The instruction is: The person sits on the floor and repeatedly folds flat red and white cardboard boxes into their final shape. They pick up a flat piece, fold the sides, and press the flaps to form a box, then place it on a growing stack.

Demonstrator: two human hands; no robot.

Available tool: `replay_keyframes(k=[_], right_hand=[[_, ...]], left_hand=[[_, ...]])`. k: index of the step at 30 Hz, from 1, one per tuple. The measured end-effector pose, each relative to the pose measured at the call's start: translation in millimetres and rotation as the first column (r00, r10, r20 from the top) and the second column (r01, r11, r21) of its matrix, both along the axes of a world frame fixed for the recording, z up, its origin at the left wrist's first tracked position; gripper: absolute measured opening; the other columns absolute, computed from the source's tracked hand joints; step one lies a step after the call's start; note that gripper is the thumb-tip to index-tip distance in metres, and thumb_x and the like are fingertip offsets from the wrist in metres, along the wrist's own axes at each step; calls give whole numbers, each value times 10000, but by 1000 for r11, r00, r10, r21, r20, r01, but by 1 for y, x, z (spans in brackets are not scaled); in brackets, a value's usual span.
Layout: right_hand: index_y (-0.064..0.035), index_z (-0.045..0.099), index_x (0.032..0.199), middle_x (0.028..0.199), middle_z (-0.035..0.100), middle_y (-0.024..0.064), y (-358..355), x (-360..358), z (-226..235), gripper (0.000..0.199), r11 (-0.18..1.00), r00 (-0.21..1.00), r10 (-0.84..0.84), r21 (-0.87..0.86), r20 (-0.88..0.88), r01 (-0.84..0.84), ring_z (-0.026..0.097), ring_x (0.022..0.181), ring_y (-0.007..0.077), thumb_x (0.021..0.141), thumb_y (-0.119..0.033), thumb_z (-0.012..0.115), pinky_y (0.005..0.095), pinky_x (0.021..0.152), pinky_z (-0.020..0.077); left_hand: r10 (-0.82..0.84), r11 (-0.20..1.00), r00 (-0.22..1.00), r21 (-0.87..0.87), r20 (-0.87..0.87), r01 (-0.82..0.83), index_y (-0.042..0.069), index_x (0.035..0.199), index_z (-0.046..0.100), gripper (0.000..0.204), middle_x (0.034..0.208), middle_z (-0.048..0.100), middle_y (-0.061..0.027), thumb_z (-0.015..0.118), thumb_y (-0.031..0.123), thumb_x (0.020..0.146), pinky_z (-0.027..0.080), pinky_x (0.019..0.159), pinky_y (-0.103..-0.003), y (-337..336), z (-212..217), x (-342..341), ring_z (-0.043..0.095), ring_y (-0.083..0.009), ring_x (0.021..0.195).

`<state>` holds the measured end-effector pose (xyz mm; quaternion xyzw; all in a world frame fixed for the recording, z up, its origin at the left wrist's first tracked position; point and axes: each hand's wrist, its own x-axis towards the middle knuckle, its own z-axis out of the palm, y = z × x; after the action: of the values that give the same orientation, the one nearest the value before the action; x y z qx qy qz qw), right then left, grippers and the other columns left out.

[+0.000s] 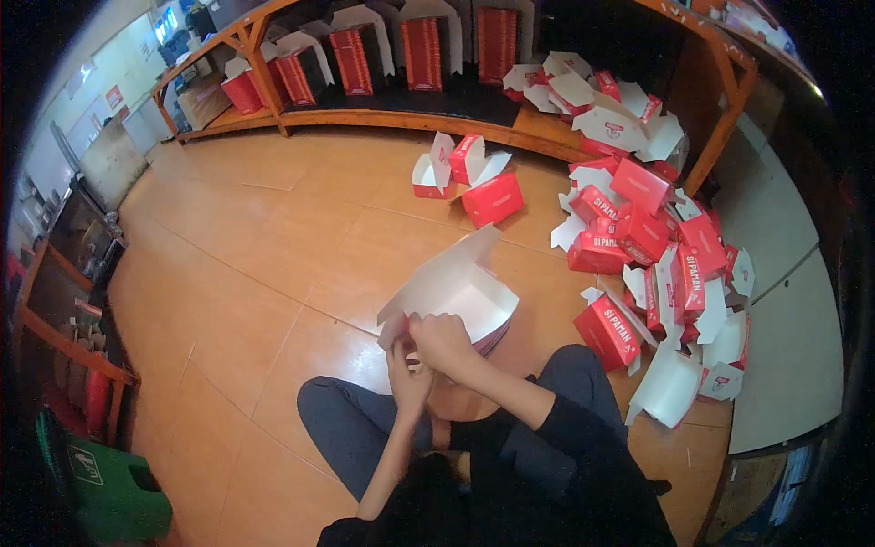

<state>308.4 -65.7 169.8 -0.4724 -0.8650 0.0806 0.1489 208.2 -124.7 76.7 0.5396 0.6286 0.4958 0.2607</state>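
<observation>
A half-folded paperboard food box, white inside with red faces (460, 287), is in front of the seated person, just beyond the crossed legs in dark grey trousers (351, 424). The left hand (407, 376) is curled with bent fingers around the box's near left corner, gripping the board; the right hand (444, 343) is mostly closed, pinching the same corner just beside it. Layered edges under the box's right side suggest more board beneath, though the forearm and the wide lens make that hard to judge.

To the right, a heap of folded red-and-white paperboard boxes (643, 239) spreads close to the right knee, crowding that side. A smaller cluster of red-and-white boxes (493, 201) sits farther ahead, apart from the heap. Behind them runs a low orange-brown wooden shelf (401, 117), bearing tall stacks of red board with white flaps (424, 55) and more loose boxes at its right end.

The smooth orange-tan floor (228, 273) is crossed by thin seams. A green plastic bin (118, 492) stands at the lower left, below a wooden rack (77, 351); pale grey panels (788, 346) close off the right.
</observation>
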Motion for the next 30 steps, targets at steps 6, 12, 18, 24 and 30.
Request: replay_keyframes(k=[6,12,18,24,30], right_hand=[[-15,592,865,647,653,130,-1,3,-10,173,994,999,34,106,21,-36,673,597,303,790,-170,598,404,512,527],[-29,635,775,687,654,114,-2,-3,-15,120,992,1000,-3,122,-20,6,683,619,259,744,-143,619,364,495,537],[-27,633,795,680,647,113,2,0,-17,137,984,997,-21,174,-70,33,676,601,252,749,-155,614,358,492,534],[-7,631,799,731,642,159,2,-1,-29,168,992,990,-15,118,-141,32,662,611,297,754,-169,619,385,518,529],[-14,630,921,858,625,224,44,58,-30,241,862,907,-304,322,-291,392,639,733,355,822,-225,571,493,679,503]], left_hand=[[49,998,994,34,-94,-46,10,1383,403,733,1302,460,-189,722,161,741,543,755,-318,-5,18,11,576,-286,1091],[21,1000,988,23,-155,-18,29,1401,366,803,1340,432,-215,738,210,712,490,882,-384,-2,25,15,508,-345,1186],[-54,998,980,7,-191,56,13,1432,250,877,1383,374,-244,711,230,719,369,1024,-439,0,14,15,387,-421,1272],[-105,990,973,67,-205,120,-16,1416,254,858,1393,356,-263,700,231,727,371,1021,-453,11,-6,4,401,-413,1259],[-200,973,962,-78,189,218,6,1434,231,787,1400,387,-207,636,190,785,378,1026,-439,14,-11,-8,441,-328,1249]])
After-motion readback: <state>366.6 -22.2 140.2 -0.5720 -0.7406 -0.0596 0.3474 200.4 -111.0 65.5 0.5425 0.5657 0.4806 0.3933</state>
